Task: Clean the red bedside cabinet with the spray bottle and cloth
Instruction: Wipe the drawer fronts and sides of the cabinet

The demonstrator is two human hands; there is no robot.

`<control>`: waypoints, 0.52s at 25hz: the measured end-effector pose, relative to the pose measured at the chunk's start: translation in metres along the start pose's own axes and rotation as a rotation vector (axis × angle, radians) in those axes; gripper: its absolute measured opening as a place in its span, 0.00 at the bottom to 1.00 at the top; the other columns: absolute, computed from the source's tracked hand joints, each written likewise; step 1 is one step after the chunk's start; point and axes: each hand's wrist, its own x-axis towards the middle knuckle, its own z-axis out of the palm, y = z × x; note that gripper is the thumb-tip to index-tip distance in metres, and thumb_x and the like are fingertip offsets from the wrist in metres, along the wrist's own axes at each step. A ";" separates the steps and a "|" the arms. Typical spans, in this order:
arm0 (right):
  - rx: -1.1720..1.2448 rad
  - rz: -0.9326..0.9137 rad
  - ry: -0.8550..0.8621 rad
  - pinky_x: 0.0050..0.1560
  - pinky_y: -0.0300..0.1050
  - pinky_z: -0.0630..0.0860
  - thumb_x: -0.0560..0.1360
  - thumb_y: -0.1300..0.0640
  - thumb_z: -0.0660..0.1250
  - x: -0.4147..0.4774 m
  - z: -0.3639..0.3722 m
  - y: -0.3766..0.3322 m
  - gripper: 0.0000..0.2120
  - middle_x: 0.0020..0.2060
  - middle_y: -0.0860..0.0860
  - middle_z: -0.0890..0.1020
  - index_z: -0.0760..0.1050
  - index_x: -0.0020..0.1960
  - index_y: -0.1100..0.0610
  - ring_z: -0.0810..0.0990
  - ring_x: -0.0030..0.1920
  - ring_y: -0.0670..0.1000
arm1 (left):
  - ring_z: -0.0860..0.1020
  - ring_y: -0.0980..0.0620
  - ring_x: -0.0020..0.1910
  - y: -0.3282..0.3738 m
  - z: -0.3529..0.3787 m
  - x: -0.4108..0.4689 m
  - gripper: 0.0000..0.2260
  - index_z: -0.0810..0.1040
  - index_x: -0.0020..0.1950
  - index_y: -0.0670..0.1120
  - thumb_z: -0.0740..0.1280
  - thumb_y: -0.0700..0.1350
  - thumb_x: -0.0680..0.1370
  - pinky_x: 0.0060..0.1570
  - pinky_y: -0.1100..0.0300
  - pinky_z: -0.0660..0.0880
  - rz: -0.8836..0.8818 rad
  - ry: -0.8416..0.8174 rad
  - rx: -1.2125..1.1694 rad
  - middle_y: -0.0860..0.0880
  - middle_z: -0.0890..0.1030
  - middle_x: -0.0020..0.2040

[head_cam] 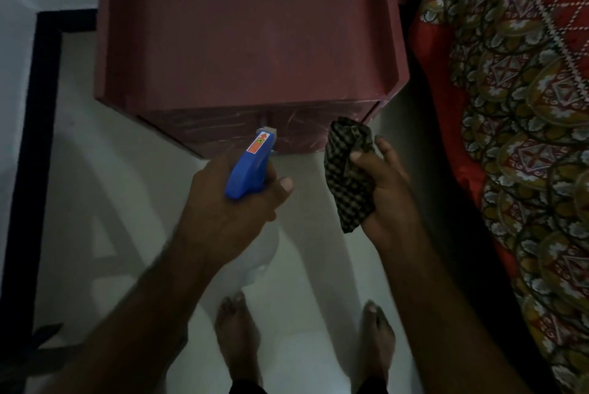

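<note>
The red bedside cabinet [248, 30] stands ahead of me, seen from above, its top bare and its front face streaked with pale marks. My left hand [229, 212] grips a spray bottle [250, 167] with a blue trigger head and a white body; its nozzle points at the cabinet's front face, close to it. My right hand [387, 189] holds a bunched dark checked cloth [349, 173] just right of the bottle, near the cabinet's lower right front corner.
A bed with a red and yellow patterned cover [516, 138] runs along the right, close beside the cabinet. Pale floor tiles [111, 202] with a black border strip [32, 170] lie to the left. My bare feet [302, 339] stand below the hands.
</note>
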 end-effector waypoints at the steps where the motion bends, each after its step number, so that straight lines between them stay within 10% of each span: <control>1: 0.033 0.005 -0.021 0.57 0.63 0.82 0.77 0.64 0.69 0.004 -0.004 0.001 0.24 0.59 0.59 0.84 0.72 0.71 0.53 0.85 0.58 0.61 | 0.83 0.59 0.32 -0.003 0.007 -0.002 0.09 0.79 0.45 0.45 0.76 0.49 0.75 0.29 0.73 0.74 0.002 0.021 -0.012 0.48 0.83 0.35; 7: 0.267 0.186 -0.147 0.57 0.55 0.79 0.74 0.59 0.65 0.015 -0.017 0.017 0.07 0.42 0.57 0.81 0.81 0.47 0.60 0.81 0.41 0.55 | 0.83 0.54 0.32 -0.027 0.037 -0.011 0.10 0.79 0.43 0.44 0.76 0.47 0.75 0.31 0.73 0.74 0.012 0.116 -0.100 0.45 0.82 0.35; 13: 0.569 0.241 -0.289 0.72 0.58 0.71 0.80 0.46 0.67 0.024 -0.030 0.063 0.25 0.72 0.58 0.76 0.75 0.72 0.58 0.76 0.71 0.59 | 0.83 0.54 0.31 -0.075 0.050 0.003 0.09 0.80 0.43 0.43 0.76 0.46 0.75 0.34 0.73 0.74 0.023 0.178 -0.221 0.46 0.82 0.34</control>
